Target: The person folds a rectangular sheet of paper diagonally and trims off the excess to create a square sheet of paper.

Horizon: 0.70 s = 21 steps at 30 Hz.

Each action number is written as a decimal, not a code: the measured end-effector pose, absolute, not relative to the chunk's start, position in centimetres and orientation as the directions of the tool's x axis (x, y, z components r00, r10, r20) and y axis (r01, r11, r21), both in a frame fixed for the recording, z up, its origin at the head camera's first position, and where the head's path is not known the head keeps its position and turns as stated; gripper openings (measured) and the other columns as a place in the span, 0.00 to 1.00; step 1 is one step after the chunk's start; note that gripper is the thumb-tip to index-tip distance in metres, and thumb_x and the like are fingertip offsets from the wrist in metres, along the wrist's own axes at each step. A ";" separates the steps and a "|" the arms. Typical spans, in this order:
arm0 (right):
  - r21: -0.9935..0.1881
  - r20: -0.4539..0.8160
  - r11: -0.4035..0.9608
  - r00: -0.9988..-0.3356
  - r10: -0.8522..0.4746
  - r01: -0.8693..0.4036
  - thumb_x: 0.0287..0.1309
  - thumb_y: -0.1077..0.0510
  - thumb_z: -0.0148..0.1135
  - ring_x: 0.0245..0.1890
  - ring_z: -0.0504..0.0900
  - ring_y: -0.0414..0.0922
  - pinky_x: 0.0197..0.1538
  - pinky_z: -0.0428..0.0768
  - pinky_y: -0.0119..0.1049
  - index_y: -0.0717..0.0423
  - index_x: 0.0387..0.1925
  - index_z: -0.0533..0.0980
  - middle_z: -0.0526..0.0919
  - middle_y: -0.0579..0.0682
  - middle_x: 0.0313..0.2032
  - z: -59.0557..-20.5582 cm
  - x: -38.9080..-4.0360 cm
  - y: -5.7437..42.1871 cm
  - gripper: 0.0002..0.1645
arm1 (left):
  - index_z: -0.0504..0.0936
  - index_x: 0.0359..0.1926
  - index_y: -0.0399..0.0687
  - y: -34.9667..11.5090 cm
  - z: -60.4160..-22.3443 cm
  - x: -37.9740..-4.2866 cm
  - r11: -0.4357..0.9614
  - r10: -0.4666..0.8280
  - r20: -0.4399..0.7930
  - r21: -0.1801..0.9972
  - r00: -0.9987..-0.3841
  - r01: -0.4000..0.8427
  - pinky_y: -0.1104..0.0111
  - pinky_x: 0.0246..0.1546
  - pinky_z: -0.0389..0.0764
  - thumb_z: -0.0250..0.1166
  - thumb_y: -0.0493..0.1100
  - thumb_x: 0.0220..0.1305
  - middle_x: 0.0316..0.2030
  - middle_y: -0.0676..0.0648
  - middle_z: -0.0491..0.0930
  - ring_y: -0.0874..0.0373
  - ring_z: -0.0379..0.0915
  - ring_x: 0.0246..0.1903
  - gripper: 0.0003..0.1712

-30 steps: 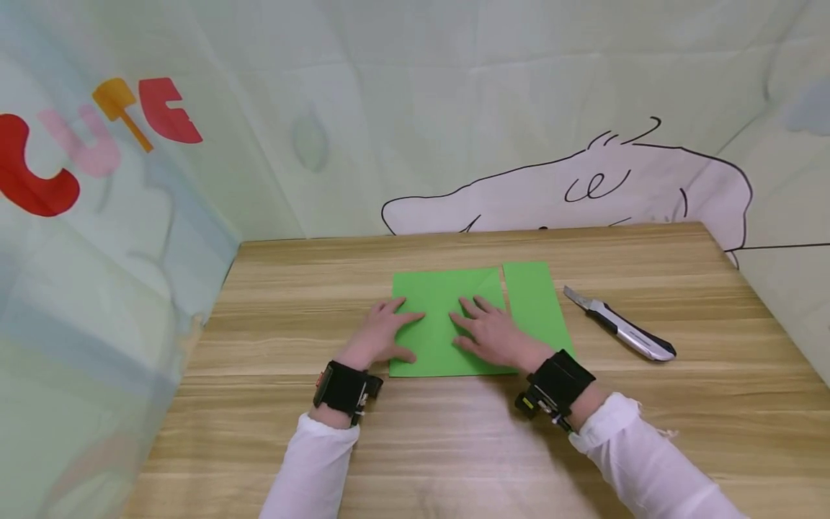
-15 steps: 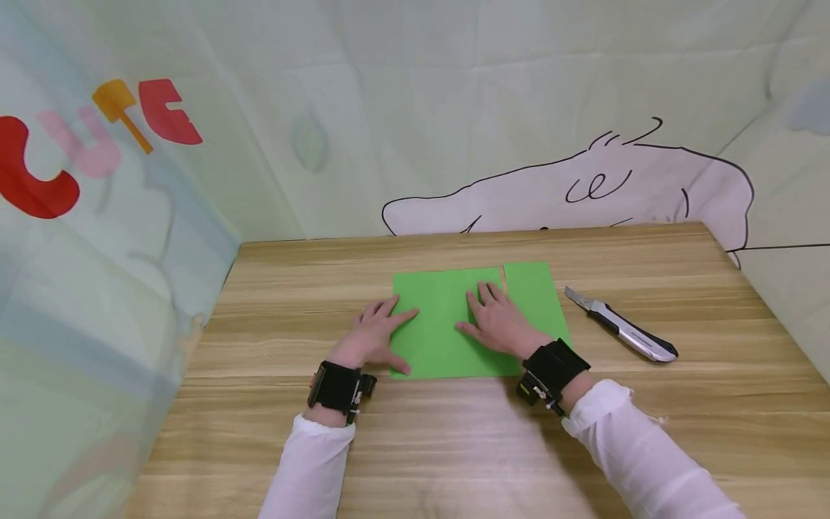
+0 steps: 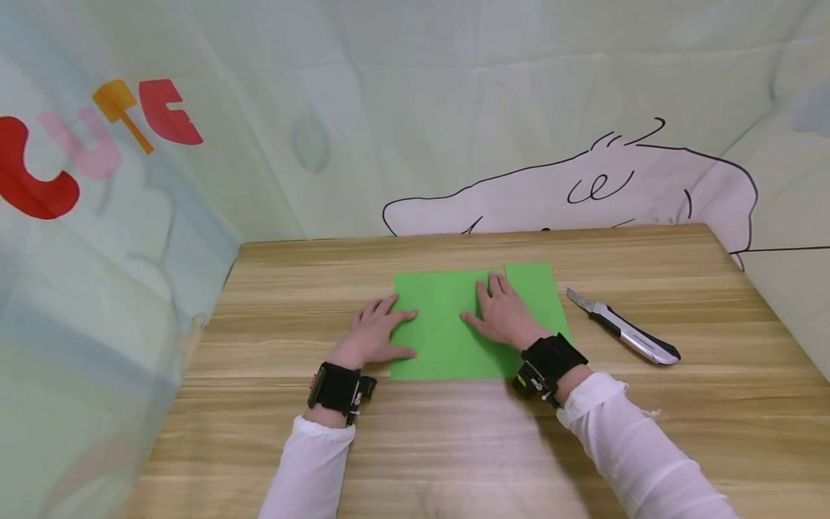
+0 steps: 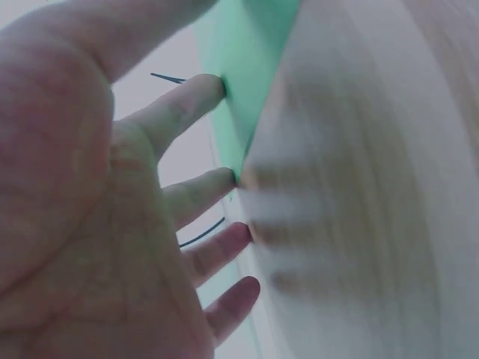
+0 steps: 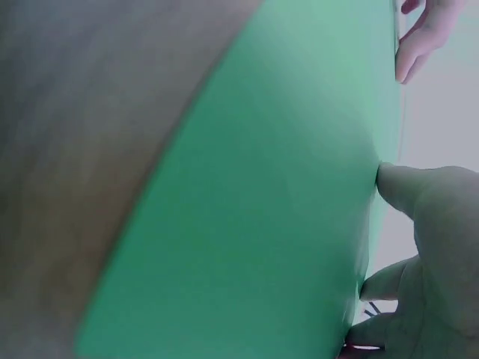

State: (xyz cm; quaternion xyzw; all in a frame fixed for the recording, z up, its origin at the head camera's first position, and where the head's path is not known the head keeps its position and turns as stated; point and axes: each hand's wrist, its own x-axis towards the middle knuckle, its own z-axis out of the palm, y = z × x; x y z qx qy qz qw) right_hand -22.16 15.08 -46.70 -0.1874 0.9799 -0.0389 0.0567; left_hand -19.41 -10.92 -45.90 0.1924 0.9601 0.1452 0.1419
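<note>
A green sheet of paper lies flat on the wooden table. My left hand spreads its fingers along the sheet's left edge, with thumb and index fingertip on the paper. In the left wrist view the fingertips reach the green edge and the wood beside it. My right hand rests straight fingers on the sheet's right part, thumb out to the left. Right of it lies a narrower green paper strip, close against the sheet and partly hidden by the right hand and wrist.
A utility knife lies right of the strip, blade out and pointing to the back left. The wooden table meets a printed cloth backdrop at its far edge. Black camera bands sit on both wrists.
My right hand has slid right and away across the sheet, its fingers now closer together. The left hand has shifted slightly left. The raised-looking far right corner now lies under the right fingers.
</note>
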 end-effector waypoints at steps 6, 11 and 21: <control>-0.249 -0.133 0.855 -0.858 -0.496 -0.455 0.57 0.38 0.59 0.70 0.45 0.70 0.69 0.55 0.61 0.58 0.69 0.57 0.45 0.77 0.68 -46.2 -22.4 16.6 0.47 | 0.62 0.68 0.65 -11.0 -46.0 -19.5 0.883 0.408 -0.224 0.342 -0.885 0.320 0.40 0.67 0.49 0.70 0.66 0.44 0.74 0.44 0.43 0.41 0.40 0.72 0.49; -0.291 -0.149 0.776 -0.775 -0.614 -0.559 0.53 0.42 0.65 0.70 0.48 0.67 0.69 0.55 0.60 0.56 0.67 0.61 0.48 0.73 0.69 -45.6 -22.4 17.8 0.45 | 0.61 0.69 0.65 -11.0 -45.6 -19.4 0.887 0.403 -0.240 0.339 -0.883 0.313 0.39 0.67 0.49 0.71 0.67 0.42 0.75 0.44 0.42 0.41 0.39 0.72 0.52; -0.182 -0.229 0.805 -0.771 -0.594 -0.565 0.37 0.30 0.69 0.70 0.51 0.66 0.70 0.53 0.61 0.56 0.69 0.58 0.49 0.70 0.70 -44.6 -22.0 17.7 0.62 | 0.58 0.70 0.67 -11.1 -45.5 -19.3 0.879 0.425 -0.272 0.352 -0.863 0.322 0.40 0.68 0.46 0.75 0.65 0.36 0.75 0.45 0.39 0.42 0.35 0.73 0.59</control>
